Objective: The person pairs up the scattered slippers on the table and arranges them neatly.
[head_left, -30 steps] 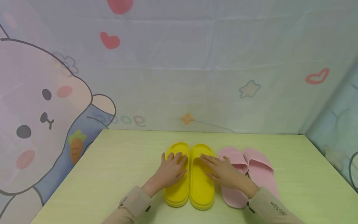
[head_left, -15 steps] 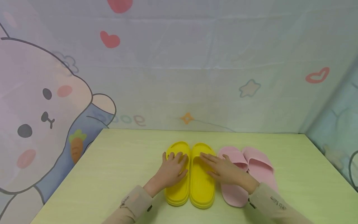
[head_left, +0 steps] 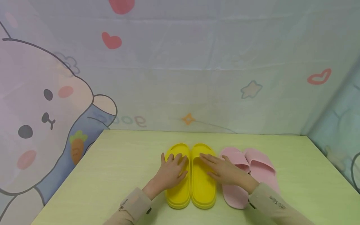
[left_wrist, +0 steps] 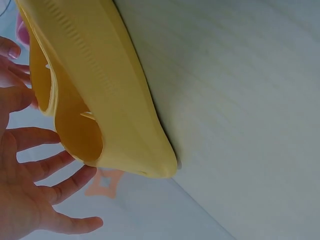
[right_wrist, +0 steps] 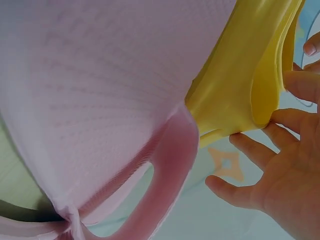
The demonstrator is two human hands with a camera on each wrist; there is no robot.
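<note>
A pair of yellow slippers stands side by side on the table, toes toward the back. My left hand (head_left: 170, 175) lies over the left yellow slipper (head_left: 180, 193), spread fingertips touching its strap; the left wrist view shows these fingers (left_wrist: 42, 167) at the rim of the strap opening. Over the right yellow slipper (head_left: 203, 193), my right hand (head_left: 225, 171) has extended fingertips on the strap. In the right wrist view, that hand (right_wrist: 290, 175) touches the yellow strap (right_wrist: 225, 95) with loosely straight fingers. Neither hand curls round anything.
Two pink slippers, a left one (head_left: 236, 198) and a right one (head_left: 264, 175), sit right of the yellow pair, beneath my right forearm. The pale table (head_left: 121, 162) ends at a printed cloth backdrop (head_left: 180, 78). A dark cable (head_left: 353, 175) hangs at far right.
The right yellow slipper has turned slightly, its toe shifting left, so it stands straighter beside the left one. My right fingertips have moved slightly left with it. Little else differs.
</note>
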